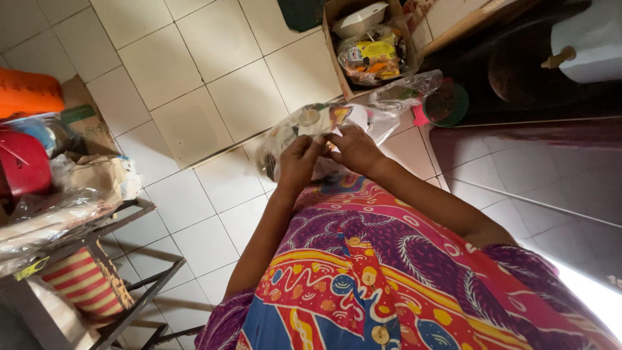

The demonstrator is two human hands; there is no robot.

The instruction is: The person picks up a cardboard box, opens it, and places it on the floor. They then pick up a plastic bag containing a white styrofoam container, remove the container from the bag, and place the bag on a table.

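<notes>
At the far left of the frame my metal rack [139, 214] carries the clutter: an orange plastic piece [29, 94] at the upper left, a red container [23, 162] below it, crumpled paper and plastic wrap [78, 194] heaped on the shelf, and a striped red and cream basket [84, 285] tucked underneath at the lower left. They sit there stacked loosely, out of my way.

In the middle of the frame I hold a clear plastic bag [304, 129] up in front of my belly, above the pale floor tiles [207, 78], so I can work at its top with both hands. My left hand [298, 162] is curled shut around the bag's lower side, fingers bunched into the plastic. My right hand [353, 149], just beside it and touching the same bag, pinches the plastic near the top with fingers drawn narrow. What is inside I cannot tell beyond coloured and pale shapes.

At the upper centre-right, a cardboard box [337, 58] stands open on the floor with a white container and packaged goods in it. Right of it lie another crumpled clear bag [405, 91] and a small green bowl [447, 104], next to a dark cabinet [538, 84].
</notes>
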